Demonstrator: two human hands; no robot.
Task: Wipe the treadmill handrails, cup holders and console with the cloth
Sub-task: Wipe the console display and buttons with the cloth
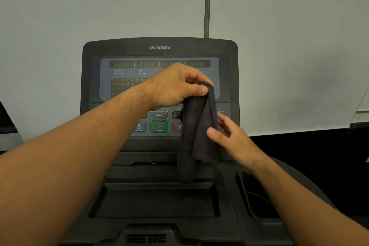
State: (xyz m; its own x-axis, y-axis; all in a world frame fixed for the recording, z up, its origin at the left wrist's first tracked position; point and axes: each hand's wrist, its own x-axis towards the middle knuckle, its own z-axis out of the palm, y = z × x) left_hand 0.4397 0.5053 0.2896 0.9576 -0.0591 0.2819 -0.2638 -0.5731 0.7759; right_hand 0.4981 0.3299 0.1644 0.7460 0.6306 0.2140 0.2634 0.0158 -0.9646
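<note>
Right now I have the dark cloth (pixel 197 132) hanging in the middle of the frame, in front of the treadmill console (pixel 159 50). My left hand (pixel 175 86) pinches its top fold between thumb and fingers, up by the row of number displays (pixel 159 64). My right hand (pixel 229 136) is lower and to the right, thumb on the front of the cloth and fingers behind it, loosely closing on its edge. The cloth hangs free, not yet pressed to any surface.

As I judge it, I am folding the cloth into a pad before wiping. To do this well I should bring the hanging edges together so no loose tail drags, then lay a flat face against the display panel and wipe in even passes. Around the green start button (pixel 159 127) and the red stop button (pixel 177 127) I should press lightly, so nothing gets triggered. The cup holder (pixel 257 195) at lower right looks deep; a compact pad should reach into it better.
</note>
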